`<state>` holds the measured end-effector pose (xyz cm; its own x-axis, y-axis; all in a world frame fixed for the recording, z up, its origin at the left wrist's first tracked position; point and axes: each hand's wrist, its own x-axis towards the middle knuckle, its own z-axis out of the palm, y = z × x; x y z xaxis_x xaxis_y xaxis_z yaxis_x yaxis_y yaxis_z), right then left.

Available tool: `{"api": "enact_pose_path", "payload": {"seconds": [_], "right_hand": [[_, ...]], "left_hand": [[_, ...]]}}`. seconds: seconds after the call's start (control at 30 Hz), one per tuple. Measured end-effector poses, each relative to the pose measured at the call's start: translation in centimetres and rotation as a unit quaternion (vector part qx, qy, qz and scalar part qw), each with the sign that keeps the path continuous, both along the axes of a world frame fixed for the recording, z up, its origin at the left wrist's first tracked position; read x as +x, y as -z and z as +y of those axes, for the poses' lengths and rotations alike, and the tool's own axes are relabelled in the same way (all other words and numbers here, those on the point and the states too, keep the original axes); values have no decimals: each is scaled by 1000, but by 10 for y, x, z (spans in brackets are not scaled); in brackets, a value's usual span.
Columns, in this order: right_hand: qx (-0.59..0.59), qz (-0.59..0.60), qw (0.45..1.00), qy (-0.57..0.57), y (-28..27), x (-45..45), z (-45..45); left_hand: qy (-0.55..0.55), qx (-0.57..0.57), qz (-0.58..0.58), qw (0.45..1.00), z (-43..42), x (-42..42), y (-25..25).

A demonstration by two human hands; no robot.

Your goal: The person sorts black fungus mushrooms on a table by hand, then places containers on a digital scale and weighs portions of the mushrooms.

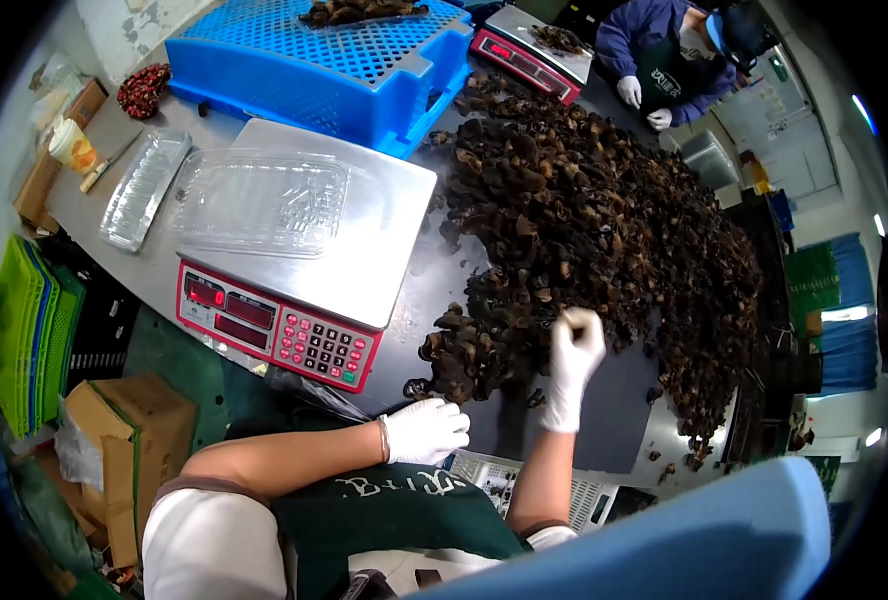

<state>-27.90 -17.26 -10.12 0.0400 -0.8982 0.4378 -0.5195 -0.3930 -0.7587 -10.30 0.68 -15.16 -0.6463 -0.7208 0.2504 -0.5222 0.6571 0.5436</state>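
A large heap of dark brown wood ear mushrooms (pixel 584 190) covers much of the metal table (pixel 419 350). Over the heap's near side, my right hand (pixel 576 365) in a white glove is closed, its fingers bent together. A pale tan patch shows at the fingertips; whether it is a mushroom piece or stained glove, I cannot tell. My left hand (pixel 426 432), also gloved, is at the table's near edge, just below a small cluster of mushrooms (pixel 459 360). Its fingers are curled, and their undersides are hidden.
A red-framed scale (pixel 389 240) bears a clear plastic tray (pixel 264 205); another tray (pixel 146 190) lies left of it. Behind stand an upturned blue crate (pixel 294 85) and a second scale (pixel 524 65). A gloved co-worker (pixel 664 60) stands across the table. A white basket (pixel 589 500) is below the edge.
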Motion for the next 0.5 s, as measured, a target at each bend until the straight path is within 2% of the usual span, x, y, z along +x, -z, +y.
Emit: {"api": "enact_pose_path", "payload": {"seconds": [0.03,0.1,0.2,0.27,0.33,0.37,0.4,0.5], "right_hand": [[-25,-33,999,29,2,-34,13],[5,-59,985,162,8,-107,47],[-6,63,945,320,43,-242,107],[116,167,901,384,53,-304,154],[185,303,801,483,52,-304,184],[171,307,824,445,59,-314,193],[94,279,871,393,70,-316,194],[87,161,941,284,46,-227,159]], "left_hand": [[-19,-12,1,1000,-3,2,-4],[-74,-31,15,997,-13,1,-7],[-129,-47,-50,989,-29,-2,-5],[-124,-60,-85,987,-39,-5,5],[-127,-23,-147,981,-52,-7,2],[-160,-9,-152,975,-58,-6,5],[-192,5,-158,969,-64,-3,8],[-287,56,-186,938,-77,0,2]]}}
